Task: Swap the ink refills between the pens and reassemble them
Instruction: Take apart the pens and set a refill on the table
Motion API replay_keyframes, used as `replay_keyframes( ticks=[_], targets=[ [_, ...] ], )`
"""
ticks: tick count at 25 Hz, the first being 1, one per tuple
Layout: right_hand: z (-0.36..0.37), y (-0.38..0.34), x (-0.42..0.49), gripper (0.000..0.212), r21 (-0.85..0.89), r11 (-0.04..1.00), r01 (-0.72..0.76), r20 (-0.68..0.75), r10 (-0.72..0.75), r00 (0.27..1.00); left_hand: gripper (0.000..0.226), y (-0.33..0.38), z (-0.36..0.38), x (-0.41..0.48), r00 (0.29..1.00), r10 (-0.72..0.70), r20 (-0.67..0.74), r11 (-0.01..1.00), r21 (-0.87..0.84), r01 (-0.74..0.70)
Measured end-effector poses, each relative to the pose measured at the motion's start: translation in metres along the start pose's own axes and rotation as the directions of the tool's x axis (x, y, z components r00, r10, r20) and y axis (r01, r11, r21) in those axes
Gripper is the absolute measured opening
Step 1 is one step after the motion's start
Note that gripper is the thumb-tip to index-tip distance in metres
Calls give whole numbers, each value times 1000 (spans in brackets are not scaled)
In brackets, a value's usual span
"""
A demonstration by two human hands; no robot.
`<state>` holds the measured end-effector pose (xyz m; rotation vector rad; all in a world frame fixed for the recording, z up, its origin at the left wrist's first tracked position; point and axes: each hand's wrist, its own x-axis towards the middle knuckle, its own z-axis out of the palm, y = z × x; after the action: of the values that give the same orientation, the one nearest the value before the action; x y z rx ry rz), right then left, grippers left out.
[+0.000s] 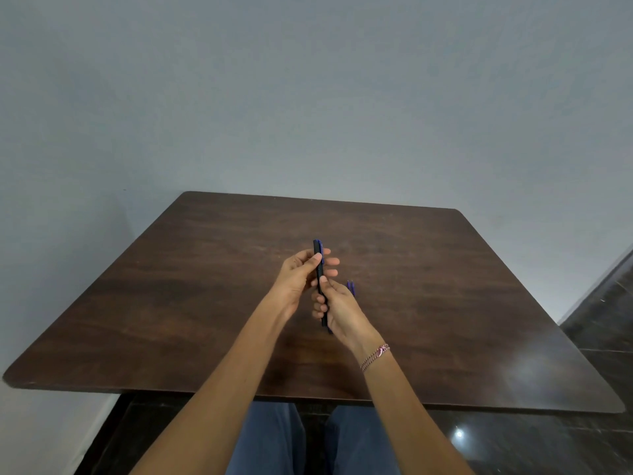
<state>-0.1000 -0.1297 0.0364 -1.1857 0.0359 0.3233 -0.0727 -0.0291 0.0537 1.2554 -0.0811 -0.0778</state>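
Both hands on one dark pen (319,269) above the table (171,303) — left hand (301,272) grips its upper half, right hand (337,308) its lower. Blue pen parts (351,288) lie just beside the right hand, on the wood.

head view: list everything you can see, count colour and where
table: one, dark brown wood, fills the middle of the view
pen: one, black with blue trim, held above the table's middle
blue piece: one, blue, just beyond the right hand, partly hidden, too small to identify
wall: one, grey, behind the table
floor: dark glossy tiles, right and below the table
trousers: blue, bottom edge, under the table
bracelet: pink threads, right wrist
left hand: grips the pen's upper part
right hand: grips the pen's lower part
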Motion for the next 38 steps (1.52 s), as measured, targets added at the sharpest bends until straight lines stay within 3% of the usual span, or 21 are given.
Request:
replay_keyframes(
  ticks=[15,21,27,30,35,38],
  targets=[
    [16,11,5,30,-148,989,-1,-87,-12,996,10,-12,8,10,979,1,-204,996,-83,-18],
    [12,10,3,29,-207,978,35,-109,-59,992,20,-4,-6,16,982,-54,-184,999,-14,52],
    [5,14,0,30,-360,933,-22,-107,-18,994,16,1,-14,33,942,-70,-329,998,-17,68],
    [-4,10,-5,28,-343,939,14,-96,-50,994,21,-1,-17,39,911,-80,-405,997,-21,78],
    [-8,1,-4,22,-372,919,128,-95,-175,980,23,-14,-23,48,840,-104,-533,969,135,205],
    [-8,-4,-2,21,-340,930,142,-84,-180,980,27,-22,-30,51,810,-97,-578,887,319,334]
  ],
)
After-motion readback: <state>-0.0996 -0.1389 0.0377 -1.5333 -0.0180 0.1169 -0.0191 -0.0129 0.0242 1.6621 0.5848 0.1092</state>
